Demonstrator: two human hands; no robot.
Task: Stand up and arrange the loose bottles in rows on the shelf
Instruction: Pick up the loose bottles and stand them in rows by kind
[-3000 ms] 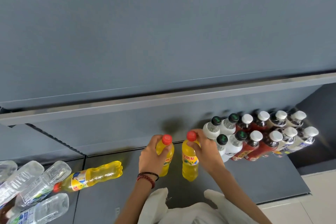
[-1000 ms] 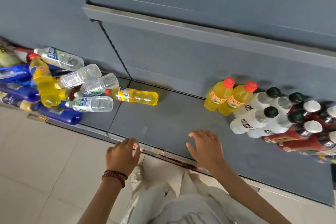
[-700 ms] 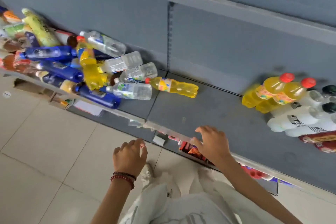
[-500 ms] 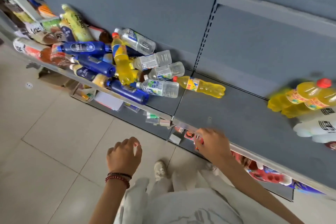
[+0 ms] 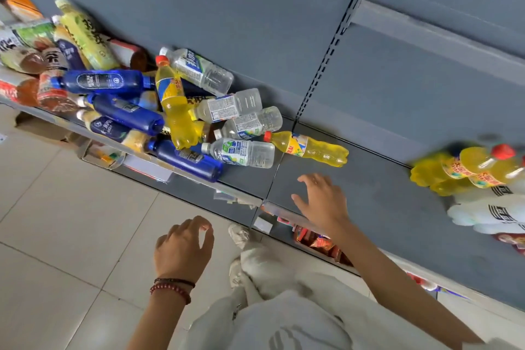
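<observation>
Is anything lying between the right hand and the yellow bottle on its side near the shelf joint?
No. In the head view, only bare grey shelf separates the open right hand from the lying yellow bottle; the clear bottles sit off to its left.

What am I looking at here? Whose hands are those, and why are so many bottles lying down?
A person wears a camera on their head, so you see what they see, looking down. Those are their own hands: the left hand, with bracelets, hangs over the floor, and the right hand reaches over the gray shelf. Both are empty. On the left is a messy pile of bottles lying down. One yellow bottle lies by itself near the right hand. At the far right, blurry standing bottles are already tidy.
</observation>
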